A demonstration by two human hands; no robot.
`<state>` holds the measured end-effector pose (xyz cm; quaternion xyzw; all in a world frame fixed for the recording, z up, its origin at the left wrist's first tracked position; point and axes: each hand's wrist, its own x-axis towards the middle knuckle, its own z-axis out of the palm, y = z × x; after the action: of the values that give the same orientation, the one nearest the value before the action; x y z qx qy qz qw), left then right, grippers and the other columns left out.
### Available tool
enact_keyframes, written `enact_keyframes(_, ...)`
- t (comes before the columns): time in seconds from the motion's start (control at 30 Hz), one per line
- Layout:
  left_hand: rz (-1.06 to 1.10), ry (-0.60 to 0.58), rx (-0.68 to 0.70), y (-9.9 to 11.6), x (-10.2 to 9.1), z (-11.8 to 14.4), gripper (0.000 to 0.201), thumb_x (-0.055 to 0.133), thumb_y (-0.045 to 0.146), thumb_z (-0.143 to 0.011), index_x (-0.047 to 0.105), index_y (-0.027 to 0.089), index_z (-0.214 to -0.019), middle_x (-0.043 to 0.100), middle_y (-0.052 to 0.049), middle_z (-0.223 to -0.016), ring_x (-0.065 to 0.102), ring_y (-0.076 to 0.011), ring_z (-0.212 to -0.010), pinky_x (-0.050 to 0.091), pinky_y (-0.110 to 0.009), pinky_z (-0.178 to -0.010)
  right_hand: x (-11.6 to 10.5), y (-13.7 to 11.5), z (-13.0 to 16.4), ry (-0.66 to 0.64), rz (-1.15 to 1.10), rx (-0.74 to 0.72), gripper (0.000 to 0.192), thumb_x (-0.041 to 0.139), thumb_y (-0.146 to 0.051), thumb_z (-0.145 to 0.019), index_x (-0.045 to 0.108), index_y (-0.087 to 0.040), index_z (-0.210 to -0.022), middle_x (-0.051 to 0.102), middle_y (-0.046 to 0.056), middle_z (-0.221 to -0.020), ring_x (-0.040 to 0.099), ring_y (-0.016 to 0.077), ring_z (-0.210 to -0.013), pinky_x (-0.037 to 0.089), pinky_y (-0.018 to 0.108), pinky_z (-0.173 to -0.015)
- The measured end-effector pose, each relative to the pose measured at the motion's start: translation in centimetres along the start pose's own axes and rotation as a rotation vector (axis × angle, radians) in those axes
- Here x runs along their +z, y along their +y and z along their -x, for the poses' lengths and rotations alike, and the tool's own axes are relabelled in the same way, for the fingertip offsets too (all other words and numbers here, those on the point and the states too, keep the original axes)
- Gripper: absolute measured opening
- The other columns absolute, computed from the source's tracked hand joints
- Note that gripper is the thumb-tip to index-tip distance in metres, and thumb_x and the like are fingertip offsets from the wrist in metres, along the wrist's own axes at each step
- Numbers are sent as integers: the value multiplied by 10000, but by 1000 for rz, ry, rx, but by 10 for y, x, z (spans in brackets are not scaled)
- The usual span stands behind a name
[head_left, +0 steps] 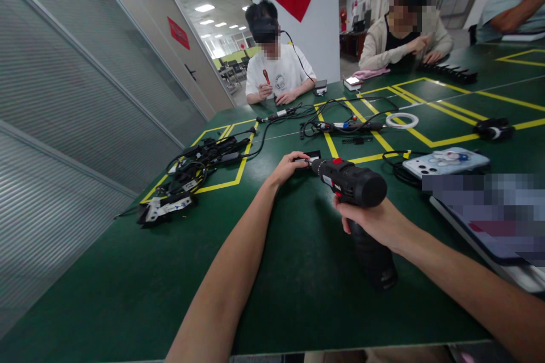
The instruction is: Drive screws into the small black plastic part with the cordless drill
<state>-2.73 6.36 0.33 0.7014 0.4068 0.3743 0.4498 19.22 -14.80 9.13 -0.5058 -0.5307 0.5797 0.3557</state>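
My right hand (374, 221) grips the handle of a black cordless drill (355, 184) with a red button on top. Its nose points left toward a small black part (310, 156) lying on the green table (128, 272). My left hand (289, 165) rests on the table with its fingertips on that small black part, holding it against the drill's tip. The drill's battery base (377, 264) stands near the table surface below my right hand.
A heap of black adapters and cables (191, 173) lies at the left inside yellow floor-tape lines. More cables and tools (340, 122), a white ring (402, 120) and a phone (445, 161) lie ahead and right. Three other people sit at the far side.
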Motion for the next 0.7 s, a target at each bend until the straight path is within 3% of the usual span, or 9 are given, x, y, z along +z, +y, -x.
enact_keyframes(0.7, 5, 3, -18, 1, 1, 1, 251, 706, 254, -672, 722, 191, -915, 654, -63, -1129, 574, -240, -1092, 400, -399, -1023, -1, -4, 3, -7, 24, 19, 47, 614, -186, -743, 603, -178, -788, 584, -25, -516, 591, 149, -523, 459, 271, -580)
